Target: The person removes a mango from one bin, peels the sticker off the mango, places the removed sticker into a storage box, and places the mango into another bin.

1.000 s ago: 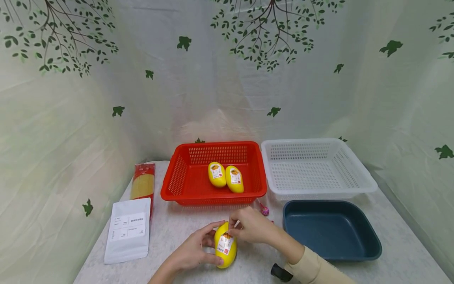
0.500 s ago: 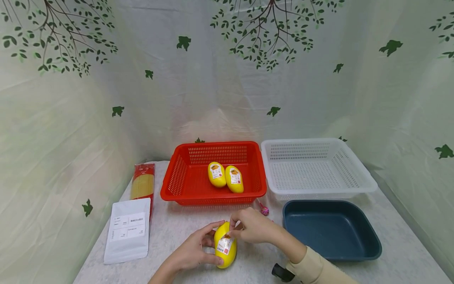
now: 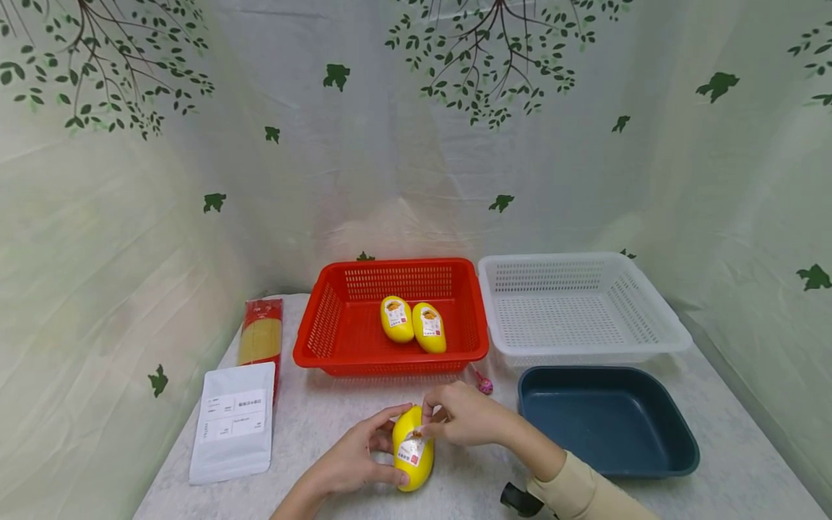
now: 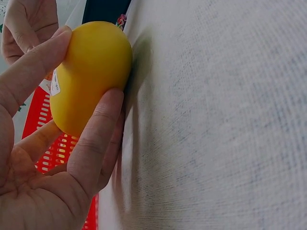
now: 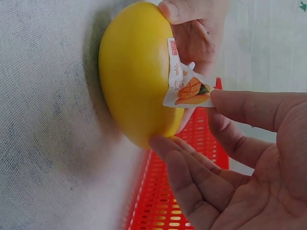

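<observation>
A yellow mango [image 3: 406,473] rests on the cloth at the front of the table. My left hand [image 3: 361,453] grips it from the left side, thumb and fingers spread around its body, as the left wrist view also shows. On its upper face is a white label [image 5: 174,72] with a printed mango picture. Between thumb and forefinger, my right hand [image 3: 464,415] pinches the label's far end. That end is lifted off the skin and bent outward, while the rest stays stuck down. Other fingertips [image 5: 160,143] of my right hand lie right at the mango's end.
Behind the hands is a red basket [image 3: 396,367] with two labelled mangoes [image 3: 396,332] in it. A white basket [image 3: 585,350] and a dark blue tray [image 3: 604,469] stand right. A lollipop [image 3: 484,386] lies between. At left, a white pouch [image 3: 232,451] overlaps a spaghetti packet [image 3: 261,339].
My right hand has drawn slightly to the right, and the label's far end has lifted a little more. The mango and my left hand have stayed in place.
</observation>
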Demonstrator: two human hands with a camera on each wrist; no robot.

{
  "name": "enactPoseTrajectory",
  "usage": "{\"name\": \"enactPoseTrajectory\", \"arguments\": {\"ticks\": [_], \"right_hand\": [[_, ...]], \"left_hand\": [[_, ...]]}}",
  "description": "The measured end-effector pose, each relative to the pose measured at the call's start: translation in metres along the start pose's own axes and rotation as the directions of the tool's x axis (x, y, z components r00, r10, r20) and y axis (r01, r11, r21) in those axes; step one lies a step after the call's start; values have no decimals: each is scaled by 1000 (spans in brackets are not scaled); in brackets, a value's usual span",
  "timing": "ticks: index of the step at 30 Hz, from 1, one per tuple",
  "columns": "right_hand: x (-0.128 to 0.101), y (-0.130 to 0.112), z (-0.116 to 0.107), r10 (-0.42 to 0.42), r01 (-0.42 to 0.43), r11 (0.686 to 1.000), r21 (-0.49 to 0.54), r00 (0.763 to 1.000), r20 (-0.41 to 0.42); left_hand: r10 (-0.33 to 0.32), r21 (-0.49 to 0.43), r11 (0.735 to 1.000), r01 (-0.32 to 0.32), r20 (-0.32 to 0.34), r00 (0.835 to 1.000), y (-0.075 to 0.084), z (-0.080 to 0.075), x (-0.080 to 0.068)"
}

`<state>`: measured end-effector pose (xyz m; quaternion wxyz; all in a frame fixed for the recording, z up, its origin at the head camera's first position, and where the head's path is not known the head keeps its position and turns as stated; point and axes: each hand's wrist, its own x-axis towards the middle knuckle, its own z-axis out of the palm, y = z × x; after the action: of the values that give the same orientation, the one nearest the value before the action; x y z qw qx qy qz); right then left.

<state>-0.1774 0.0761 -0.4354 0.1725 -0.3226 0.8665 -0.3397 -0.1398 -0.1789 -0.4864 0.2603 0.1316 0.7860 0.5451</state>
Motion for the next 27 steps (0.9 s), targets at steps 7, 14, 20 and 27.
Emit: {"name": "enactPoseTrajectory", "arguments": {"ticks": [7, 14, 20, 27], "right_hand": [[0, 1, -1, -12, 12, 1000, 21, 1000, 13], [-3, -1, -2, -17, 15, 998, 53, 999, 31], [-3, -1, -4, -33, 30, 998, 53, 998, 47], [-4, -1, -6, -40, 34, 997, 71, 997, 73]], "left_hand": [[-9, -4, 1000, 9, 1, 1000, 2, 0, -1], [-23, -10, 1000, 23, 5, 1000, 3, 0, -1], [-18, -2, 1000, 18, 0, 1000, 2, 0, -1], [-18, -4, 1000, 18, 0, 1000, 3, 0, -1]]}}
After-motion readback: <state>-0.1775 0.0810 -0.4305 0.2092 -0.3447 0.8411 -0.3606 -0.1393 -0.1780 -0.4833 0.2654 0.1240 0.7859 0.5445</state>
